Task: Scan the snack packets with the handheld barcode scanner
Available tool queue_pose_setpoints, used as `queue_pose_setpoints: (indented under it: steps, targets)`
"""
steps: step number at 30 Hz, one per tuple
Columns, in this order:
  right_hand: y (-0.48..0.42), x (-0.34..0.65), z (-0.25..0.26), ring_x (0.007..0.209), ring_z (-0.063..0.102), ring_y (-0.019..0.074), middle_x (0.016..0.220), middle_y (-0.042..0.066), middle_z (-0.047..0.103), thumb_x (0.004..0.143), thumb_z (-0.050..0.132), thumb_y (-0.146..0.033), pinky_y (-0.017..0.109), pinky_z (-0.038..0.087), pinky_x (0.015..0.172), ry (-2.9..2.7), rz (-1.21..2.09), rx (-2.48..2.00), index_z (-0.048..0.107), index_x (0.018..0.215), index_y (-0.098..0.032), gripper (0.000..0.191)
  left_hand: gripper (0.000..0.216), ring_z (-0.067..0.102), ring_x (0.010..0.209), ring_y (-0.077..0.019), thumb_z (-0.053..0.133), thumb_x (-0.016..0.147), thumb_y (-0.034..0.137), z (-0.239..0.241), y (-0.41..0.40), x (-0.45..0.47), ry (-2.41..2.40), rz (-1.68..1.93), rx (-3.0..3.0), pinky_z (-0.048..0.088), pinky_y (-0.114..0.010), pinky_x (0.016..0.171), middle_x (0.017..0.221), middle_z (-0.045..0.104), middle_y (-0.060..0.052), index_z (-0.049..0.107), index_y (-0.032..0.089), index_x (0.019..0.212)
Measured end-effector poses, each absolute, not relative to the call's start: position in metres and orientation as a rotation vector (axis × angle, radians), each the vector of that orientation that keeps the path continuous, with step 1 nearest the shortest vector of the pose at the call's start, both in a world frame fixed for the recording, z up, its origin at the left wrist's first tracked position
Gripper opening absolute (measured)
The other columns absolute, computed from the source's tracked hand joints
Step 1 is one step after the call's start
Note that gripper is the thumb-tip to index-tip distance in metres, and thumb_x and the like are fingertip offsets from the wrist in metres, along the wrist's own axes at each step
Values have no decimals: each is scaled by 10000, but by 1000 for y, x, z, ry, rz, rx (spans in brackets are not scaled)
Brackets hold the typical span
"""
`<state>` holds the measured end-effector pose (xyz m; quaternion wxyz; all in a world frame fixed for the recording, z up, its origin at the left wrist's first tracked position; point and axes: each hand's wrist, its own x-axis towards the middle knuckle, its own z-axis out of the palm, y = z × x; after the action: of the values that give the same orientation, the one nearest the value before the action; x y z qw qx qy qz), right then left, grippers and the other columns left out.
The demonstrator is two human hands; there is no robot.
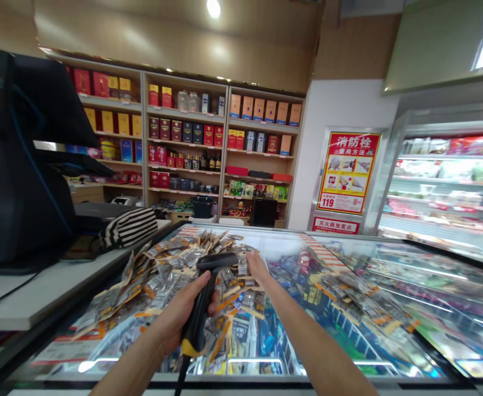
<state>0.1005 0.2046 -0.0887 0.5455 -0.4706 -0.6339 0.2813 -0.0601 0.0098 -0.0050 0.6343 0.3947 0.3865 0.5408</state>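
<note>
My left hand (180, 313) is wrapped round the grip of a black barcode scanner (209, 286) with a yellow band at its base. The scanner's head points at a heap of small silver and orange packets (159, 275) lying on the glass lid of a chest freezer (349, 330). My right hand (258, 267) reaches forward onto the heap. Its fingers are closed on one small packet (243, 265) at the far side of the pile.
A black till screen (14, 165) stands on the white counter (39, 291) at the left, with a striped pouch (128, 226) beside it. Shelves of boxed goods (184, 143) line the back wall. An open chiller (448, 192) runs along the right. More packets (361, 305) lie on the freezer glass.
</note>
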Motion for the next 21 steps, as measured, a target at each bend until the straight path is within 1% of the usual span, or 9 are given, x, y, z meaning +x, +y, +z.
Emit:
queue_pose_setpoints:
  steps: [2, 5, 8, 11, 13, 15, 17, 19, 21]
  targets:
    - [202, 94, -88, 1126, 315, 253, 1195, 140, 406, 668, 354, -514, 422, 201, 922, -1488, 657, -1205, 390, 1136, -102, 624, 294, 438, 424, -59, 475, 671, 420, -8, 10, -64, 870, 1202, 912, 376, -199, 459, 556, 508, 18, 505, 140, 757]
    - [196, 110, -88, 1129, 322, 196, 1206, 97, 406, 714, 315, -458, 344, 244, 922, -1462, 592, -1305, 392, 1140, -140, 537, 295, 451, 437, -65, 477, 670, 420, -13, 12, -64, 857, 1139, 926, 376, -198, 458, 569, 516, 9, 507, 138, 755]
    - [188, 149, -87, 1104, 357, 207, 1179, 110, 435, 715, 345, -398, 336, 275, 899, -1432, 464, -1415, 409, 1127, -133, 495, 287, 453, 442, -64, 471, 677, 413, -16, 13, -58, 846, 1075, 945, 366, -185, 442, 572, 518, 0, 508, 130, 706]
    - [176, 202, -82, 1090, 362, 247, 1147, 129, 455, 680, 407, -344, 363, 274, 884, -1392, 310, -1537, 460, 1079, -128, 456, 286, 451, 439, -65, 475, 674, 415, -16, 15, -47, 825, 1026, 939, 350, -175, 410, 567, 515, -1, 506, 131, 685]
    - [165, 240, -78, 1074, 370, 264, 1102, 127, 486, 671, 419, -320, 390, 273, 866, -1377, 201, -1646, 503, 1027, -154, 401, 284, 448, 429, -65, 483, 669, 414, -15, 17, -38, 828, 1020, 935, 346, -174, 398, 550, 508, 5, 507, 132, 686]
    - [154, 275, -75, 1001, 430, 282, 991, 126, 548, 676, 409, -305, 440, 289, 814, -1405, 14, -1880, 552, 945, -184, 328, 288, 447, 422, -65, 484, 668, 415, -13, 18, -30, 832, 1013, 947, 353, -178, 403, 531, 501, 6, 507, 128, 669]
    - [145, 305, -75, 961, 442, 325, 910, 156, 569, 662, 425, -291, 510, 264, 780, -1410, -89, -2010, 595, 838, -163, 276, 294, 449, 418, -66, 480, 670, 419, -12, 18, -23, 833, 1000, 968, 353, -179, 407, 525, 501, 5, 505, 126, 656]
    - [138, 328, -78, 961, 424, 356, 934, 174, 555, 649, 442, -322, 559, 227, 766, -1443, -184, -2124, 608, 779, -153, 270, 297, 448, 415, -65, 478, 671, 422, -11, 19, -18, 832, 994, 988, 350, -179, 411, 528, 505, 5, 505, 126, 660]
    - [135, 341, -83, 976, 405, 360, 993, 163, 532, 656, 427, -373, 584, 204, 760, -1506, -253, -2221, 602, 810, -172, 308, 301, 447, 418, -63, 471, 673, 427, -12, 20, -15, 816, 996, 1005, 354, -183, 427, 542, 510, 5, 507, 128, 679]
